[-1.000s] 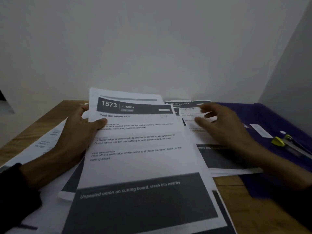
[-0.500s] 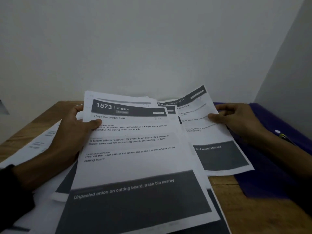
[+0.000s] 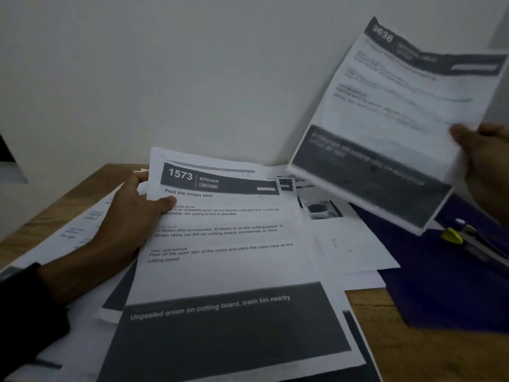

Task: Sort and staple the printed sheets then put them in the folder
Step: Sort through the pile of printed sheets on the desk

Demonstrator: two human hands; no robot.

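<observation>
Up high, blurred sheet [image 3: 391, 111] pinched at right hand [image 3: 487, 164] grip, edge-held

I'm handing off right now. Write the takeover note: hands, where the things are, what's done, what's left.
Left hand: grips the left edge of the 1573 sheet, top of the main pile on the table.
Right hand: holds one sheet lifted in the air, right side; print blurred.
Folder: purple, on the table at right. A yellow-tipped tool lies on it; cannot tell if it is the stapler.
Done: sorting under way; no staples visible.
Left: finish sorting, staple, put sheets in folder.
</observation>
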